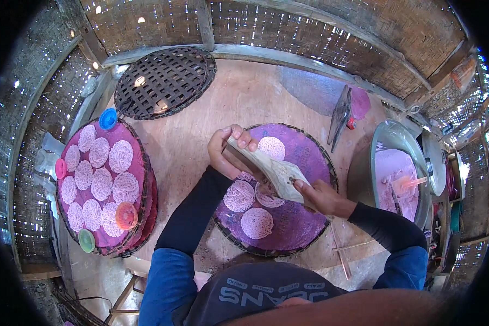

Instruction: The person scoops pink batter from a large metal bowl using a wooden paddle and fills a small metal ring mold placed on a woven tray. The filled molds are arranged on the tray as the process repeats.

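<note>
My left hand [231, 152] grips the upper left end of a pale wooden press [269, 168], held tilted over a round woven tray with a purple lining [304, 146]. My right hand [323, 198] holds the press's lower right end, thumb on top. On the tray lie several pink lacy noodle discs [256, 223], one at the back [271, 148] and others partly hidden under the press. Beneath the press a pale ring [269, 201] partly shows; I cannot make out what it is.
Stacked trays [139, 185] at left hold discs and coloured plastic moulds [126, 215]. An openwork woven tray [165, 82] sits behind. At right stand a basin of pink mixture [388, 163] and a lidded container [434, 152]. A dark tool [339, 117] and loose sticks [342, 256] lie nearby.
</note>
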Tool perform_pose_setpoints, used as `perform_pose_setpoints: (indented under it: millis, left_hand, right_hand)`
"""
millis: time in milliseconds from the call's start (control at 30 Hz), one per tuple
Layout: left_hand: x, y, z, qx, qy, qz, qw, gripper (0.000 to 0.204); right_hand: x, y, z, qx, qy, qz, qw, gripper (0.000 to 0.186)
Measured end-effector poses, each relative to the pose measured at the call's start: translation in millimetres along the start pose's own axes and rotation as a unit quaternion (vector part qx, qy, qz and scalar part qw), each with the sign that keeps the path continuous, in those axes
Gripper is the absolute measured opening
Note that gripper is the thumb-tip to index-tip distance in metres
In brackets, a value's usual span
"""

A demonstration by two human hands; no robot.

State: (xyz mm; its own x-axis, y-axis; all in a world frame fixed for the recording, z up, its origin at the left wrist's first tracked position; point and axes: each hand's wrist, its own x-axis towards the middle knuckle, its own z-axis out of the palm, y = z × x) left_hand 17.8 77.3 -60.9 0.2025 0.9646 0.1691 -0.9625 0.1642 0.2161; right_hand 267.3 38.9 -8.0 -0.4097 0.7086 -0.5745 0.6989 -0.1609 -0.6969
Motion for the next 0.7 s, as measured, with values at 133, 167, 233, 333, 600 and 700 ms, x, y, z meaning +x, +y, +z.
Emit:
perform_pose_setpoints:
  millis: [133,167,233,333,600,700]
  left_hand:
    - [-2.2,-10.3,-12.8,0.022,0.009,0.0,1.0,0.022]
    - [-1.1,-13.4,-10.6,0.016,0.009,0.004,1.0,0.022]
    - [3.0,-17.6,-5.0,0.003,0.01,0.01,1.0,0.022]
    - [8.1,-16.1,3.7,0.009,0.014,0.025,1.0,0.022]
    - [13.6,-20.3,-4.8,0.041,-0.021,0.013,0.999,0.024]
    - [15.4,-18.0,16.2,0.052,-0.014,-0.014,0.998,0.024]
  right_hand:
    - [-9.9,6.6,-8.8,-0.014,-0.012,0.05,0.999,0.077]
    - [-12.1,7.6,-13.6,-0.029,0.004,0.039,0.999,0.077]
    - [-13.2,8.1,-15.6,-0.05,0.031,0.018,0.998,0.078]
    - [-13.9,5.0,-12.2,-0.068,0.054,0.006,0.996,0.079]
    - [-8.5,21.1,-19.3,-0.127,0.098,-0.037,0.986,0.081]
    - [-12.4,26.2,-16.3,-0.083,0.113,-0.042,0.989,0.078]
